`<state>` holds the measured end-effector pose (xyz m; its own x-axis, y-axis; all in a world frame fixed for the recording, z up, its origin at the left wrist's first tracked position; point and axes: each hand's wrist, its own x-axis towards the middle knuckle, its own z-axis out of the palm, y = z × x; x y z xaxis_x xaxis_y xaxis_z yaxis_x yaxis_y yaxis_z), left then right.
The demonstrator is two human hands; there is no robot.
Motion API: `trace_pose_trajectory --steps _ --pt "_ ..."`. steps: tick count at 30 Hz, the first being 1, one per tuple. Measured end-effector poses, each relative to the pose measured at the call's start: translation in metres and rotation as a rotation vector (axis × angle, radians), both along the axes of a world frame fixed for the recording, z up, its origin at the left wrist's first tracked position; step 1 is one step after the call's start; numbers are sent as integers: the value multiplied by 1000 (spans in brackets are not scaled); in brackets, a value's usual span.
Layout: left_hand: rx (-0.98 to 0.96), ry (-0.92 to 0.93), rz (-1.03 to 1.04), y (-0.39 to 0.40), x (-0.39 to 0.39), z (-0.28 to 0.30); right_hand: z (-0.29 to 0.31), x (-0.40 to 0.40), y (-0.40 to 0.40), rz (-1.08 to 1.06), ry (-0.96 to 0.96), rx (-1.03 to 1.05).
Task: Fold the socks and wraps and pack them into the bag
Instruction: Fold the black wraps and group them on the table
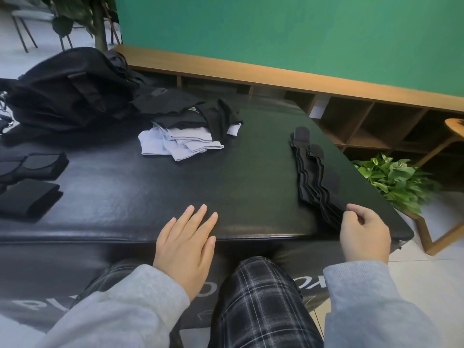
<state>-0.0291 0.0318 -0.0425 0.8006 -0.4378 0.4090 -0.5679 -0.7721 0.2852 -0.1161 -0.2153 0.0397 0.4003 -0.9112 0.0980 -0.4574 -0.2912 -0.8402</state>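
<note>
Centre of mat: we see bare black padded mat [155, 187] between the left hand [187, 243] and the sock pile [187, 133]; a hand could pass here.
Right edge: the long black wraps [315, 177] lie along it, their near end pinched by the right hand [364, 234].
Far left: the black bag [67, 89] bulks over the corner, with the sock pile just beside it.
Near left: two folded black wraps [30, 179] take the edge, with a narrow gap between them.
Front edge: the left hand lies flat on it; bare mat runs from there to the right hand.
</note>
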Motion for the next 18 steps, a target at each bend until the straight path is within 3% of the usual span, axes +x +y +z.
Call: trace_pose_trajectory --steps 5,12,18 --pt "-4 3 -3 0 0 0 -8 -2 -4 54 152 -12" --pt "-5 5 2 0 0 -1 -10 -4 -6 24 104 -141" --pt "1 8 3 0 0 -1 -5 -4 -8 71 97 -135"
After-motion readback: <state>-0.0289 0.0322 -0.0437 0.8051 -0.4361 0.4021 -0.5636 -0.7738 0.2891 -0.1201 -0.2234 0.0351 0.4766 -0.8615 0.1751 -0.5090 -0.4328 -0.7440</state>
